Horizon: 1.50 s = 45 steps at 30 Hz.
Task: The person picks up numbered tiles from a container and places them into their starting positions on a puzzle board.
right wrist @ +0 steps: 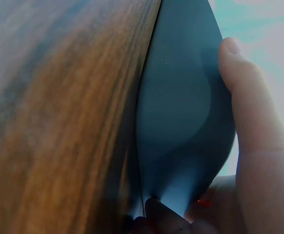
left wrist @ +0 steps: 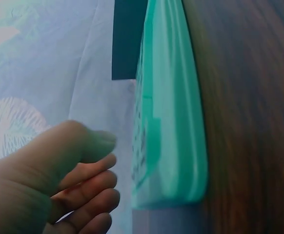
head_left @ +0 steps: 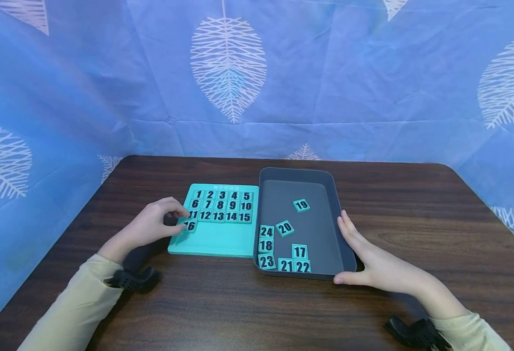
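as left hand [head_left: 151, 224] curves empty by turquoise board [head_left: 222, 241], splayed right hand [head_left: 380, 268] touches tray [head_left: 325, 229].

The table [head_left: 222, 312] has dark brown wood grain and rounded far corners. On it a turquoise board [head_left: 226, 242] lies flat, and just beside, at its right side, there lies a dark grey tray [head_left: 323, 229]
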Each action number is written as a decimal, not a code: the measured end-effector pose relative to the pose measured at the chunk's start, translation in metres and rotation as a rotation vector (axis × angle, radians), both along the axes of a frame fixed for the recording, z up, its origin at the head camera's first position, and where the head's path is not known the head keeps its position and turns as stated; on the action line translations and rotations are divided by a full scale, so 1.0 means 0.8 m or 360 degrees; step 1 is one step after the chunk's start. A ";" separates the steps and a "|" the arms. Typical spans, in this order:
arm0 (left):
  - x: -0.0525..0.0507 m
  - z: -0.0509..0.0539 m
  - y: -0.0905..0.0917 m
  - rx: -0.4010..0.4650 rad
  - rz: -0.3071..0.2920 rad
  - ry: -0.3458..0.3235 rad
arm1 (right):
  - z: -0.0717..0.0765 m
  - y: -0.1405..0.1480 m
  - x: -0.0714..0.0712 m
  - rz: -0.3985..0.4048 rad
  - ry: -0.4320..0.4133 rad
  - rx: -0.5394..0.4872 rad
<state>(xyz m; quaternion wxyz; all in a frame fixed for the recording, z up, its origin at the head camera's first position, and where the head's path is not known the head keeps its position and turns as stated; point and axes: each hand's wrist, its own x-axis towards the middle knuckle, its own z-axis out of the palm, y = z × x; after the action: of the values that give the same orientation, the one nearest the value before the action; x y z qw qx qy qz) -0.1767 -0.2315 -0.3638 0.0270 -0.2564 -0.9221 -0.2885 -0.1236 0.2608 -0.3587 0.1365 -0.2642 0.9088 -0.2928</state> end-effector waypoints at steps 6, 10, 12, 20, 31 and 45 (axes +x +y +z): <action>0.002 0.014 0.017 0.0100 0.0041 0.0100 | 0.006 -0.003 -0.002 0.0012 -0.0022 -0.0017; 0.000 0.025 0.041 0.0173 -0.0004 0.0136 | 0.007 -0.002 -0.002 0.0018 -0.0042 -0.0022; -0.002 0.030 0.056 0.0193 -0.0042 0.0142 | 0.007 -0.002 -0.003 0.0023 -0.0044 -0.0024; -0.005 0.039 0.127 0.0262 -0.0202 0.0082 | 0.003 -0.001 -0.003 0.0020 -0.0011 -0.0008; 0.003 0.034 0.223 0.0230 -0.0491 -0.0004 | 0.001 0.001 -0.003 0.0019 -0.0002 -0.0020; 0.011 0.018 0.274 -0.0081 -0.0602 -0.0152 | -0.001 0.002 -0.001 0.0009 -0.0052 -0.0051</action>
<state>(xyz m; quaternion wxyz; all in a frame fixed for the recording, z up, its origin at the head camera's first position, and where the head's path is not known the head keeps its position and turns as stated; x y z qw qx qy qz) -0.1681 -0.0126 -0.3494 -0.0781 -0.4118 -0.8647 -0.2768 -0.1243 0.2623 -0.3593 0.1481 -0.2640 0.9009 -0.3111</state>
